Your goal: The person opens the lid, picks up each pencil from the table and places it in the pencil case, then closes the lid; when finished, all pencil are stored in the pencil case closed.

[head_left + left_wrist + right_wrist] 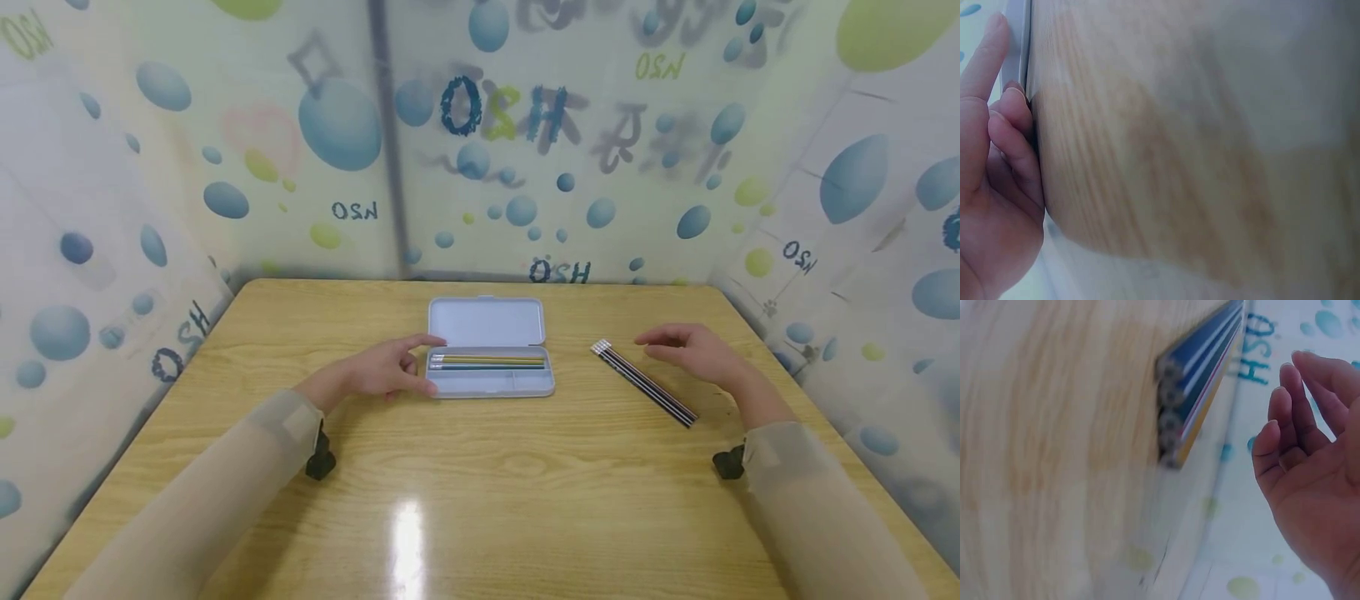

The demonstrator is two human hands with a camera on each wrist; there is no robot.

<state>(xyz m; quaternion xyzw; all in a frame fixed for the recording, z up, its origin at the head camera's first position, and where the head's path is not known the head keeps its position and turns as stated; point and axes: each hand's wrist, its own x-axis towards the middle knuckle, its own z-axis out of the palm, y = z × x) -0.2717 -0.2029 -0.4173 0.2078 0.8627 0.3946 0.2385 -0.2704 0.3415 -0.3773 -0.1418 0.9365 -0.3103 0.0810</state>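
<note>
A pale blue pencil case (491,384) lies with its lid raised at the back. Yellow and teal pencils (487,364) lie in its rear compartment. My left hand (382,367) holds the case's left end, index finger at the hinge side and thumb at the front corner; its other fingers are curled beside the case in the left wrist view. To the right, several dark striped pencils (645,385) lie side by side on the table, white-and-silver ends toward the case. My right hand (693,354) hovers just right of them, fingers loosely bent, holding nothing.
The wooden table (480,483) reaches a patterned curtain (480,192) at the back, with similar sheets on both sides. A black wrist-worn device (321,457) sits under the left cuff, another (729,463) under the right.
</note>
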